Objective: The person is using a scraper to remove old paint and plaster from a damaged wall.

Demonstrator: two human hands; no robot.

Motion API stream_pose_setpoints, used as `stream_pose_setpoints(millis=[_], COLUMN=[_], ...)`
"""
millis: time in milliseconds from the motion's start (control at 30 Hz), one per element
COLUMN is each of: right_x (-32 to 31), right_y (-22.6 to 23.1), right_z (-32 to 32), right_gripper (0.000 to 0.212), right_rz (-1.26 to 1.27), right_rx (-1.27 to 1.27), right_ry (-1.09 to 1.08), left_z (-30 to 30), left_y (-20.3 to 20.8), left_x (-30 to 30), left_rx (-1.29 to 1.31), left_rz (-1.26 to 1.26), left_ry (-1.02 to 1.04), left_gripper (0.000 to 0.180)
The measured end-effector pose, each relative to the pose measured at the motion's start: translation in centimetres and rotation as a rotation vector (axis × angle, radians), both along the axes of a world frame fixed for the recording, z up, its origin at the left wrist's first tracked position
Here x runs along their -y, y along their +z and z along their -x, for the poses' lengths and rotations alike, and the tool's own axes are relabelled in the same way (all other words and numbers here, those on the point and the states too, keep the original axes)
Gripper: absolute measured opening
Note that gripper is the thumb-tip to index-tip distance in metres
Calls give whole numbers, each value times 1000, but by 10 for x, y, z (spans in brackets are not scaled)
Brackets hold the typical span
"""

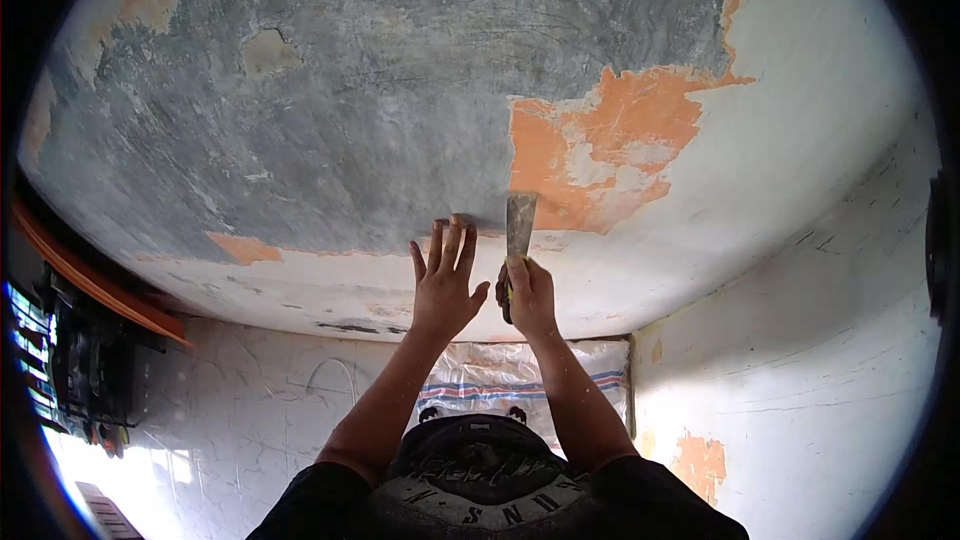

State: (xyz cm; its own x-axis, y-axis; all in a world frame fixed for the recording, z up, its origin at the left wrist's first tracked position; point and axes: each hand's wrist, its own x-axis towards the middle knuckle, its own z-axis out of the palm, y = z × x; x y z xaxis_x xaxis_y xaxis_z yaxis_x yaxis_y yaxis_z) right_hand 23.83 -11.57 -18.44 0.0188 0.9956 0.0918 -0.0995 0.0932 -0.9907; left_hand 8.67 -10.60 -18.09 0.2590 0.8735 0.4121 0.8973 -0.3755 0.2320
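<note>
Both forearms raised from the lower edge, reaching overhead toward the ceiling (330, 150). Left hand (443, 285) spread flat, fingers (452, 243) straight and fanned, nothing held, fingertips touching or just short of the grey scraped plaster; cannot tell which. Right hand (530, 295) clenched around the dark handle of a scraper (519, 232), index finger laid along the tool toward the blade. Blade pointing up and away from the wrist, its flat metal face pale with dust, its tip meeting the ceiling right at the border between grey bare plaster and the orange paint patch (600, 135). Scraper just beside the left hand, to its right, the two hands close together but apart. Orange patch spreading up and to the right of the blade, flaked with white spots, ringed on the right by white paint. More orange remnants along the far edge of the ceiling and a small strip low on the left. Below the arms, a white wall with cracks, a striped woven sack (520, 380) hung against it, a dark shelf unit (85, 365) off to the left under an orange beam.
</note>
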Motion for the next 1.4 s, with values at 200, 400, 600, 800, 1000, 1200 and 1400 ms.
stream_pose_setpoints(millis=[200,400,600,800,1000,1200,1400], right_x=[0,11,-2,18,24,16,20], right_y=[-22,-57,21,-64,-49,-64,-74], right_z=[-11,-13,-4,-13,4,-14,-14], right_gripper=[38,41,43,40,41,38,40], right_rz=[5,141,-39,164,214,160,218], right_rx=[33,26,26,34,-29,119,14], right_ry=[18,15,50,6,-31,-29,16], left_z=[-1,-3,0,-5,0,-4,-8], left_y=[-1,-2,1,3,-2,1,-2], left_x=[0,-2,1,0,-1,0,-1], left_rx=[0,-10,-3,-1,3,4,38], left_rz=[10,22,13,43,23,22,33], left_ry=[13,-5,12,-4,5,9,15], left_gripper=[91,94,92,94,91,91,91])
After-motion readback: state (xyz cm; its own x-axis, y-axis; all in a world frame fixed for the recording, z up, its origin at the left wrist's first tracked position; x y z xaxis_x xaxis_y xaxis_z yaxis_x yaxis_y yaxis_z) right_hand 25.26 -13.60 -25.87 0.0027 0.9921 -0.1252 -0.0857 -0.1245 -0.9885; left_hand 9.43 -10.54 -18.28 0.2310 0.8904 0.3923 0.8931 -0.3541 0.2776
